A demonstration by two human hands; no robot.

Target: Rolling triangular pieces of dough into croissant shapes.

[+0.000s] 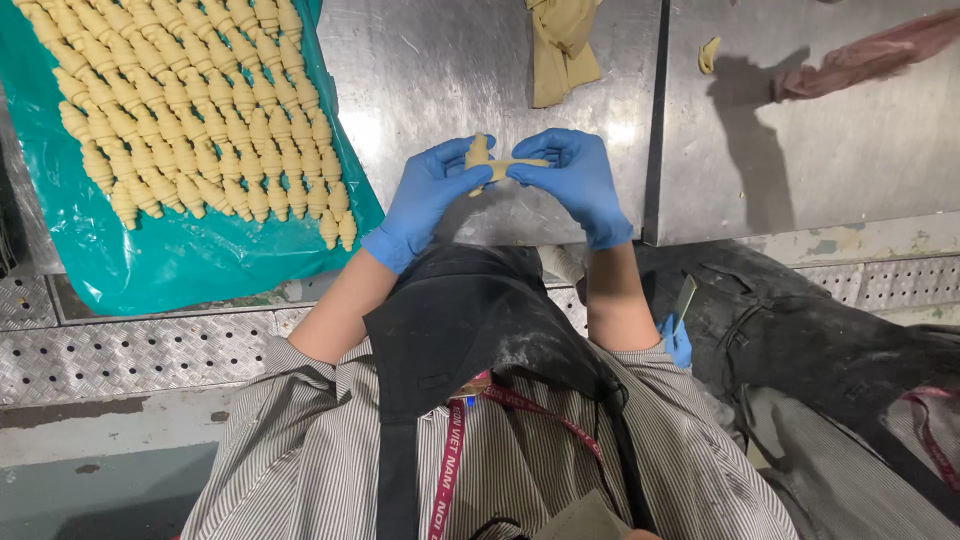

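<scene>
Both my hands wear blue gloves and hold one pale piece of dough (492,160) above the steel table (440,70). My left hand (428,195) grips its left part, where a rolled end sticks up. My right hand (572,180) pinches its right end, stretched flat between the fingers. To the left lies a teal plastic sheet (190,255) with several rows of shaped raw croissants (200,110).
A strip of dough (560,45) hangs at the table's back edge. A second steel surface (800,150) at right carries a dough scrap (708,55) and a reddish cloth (865,55). Another person's gloved hand (678,340) holds a scraper (686,297) at lower right.
</scene>
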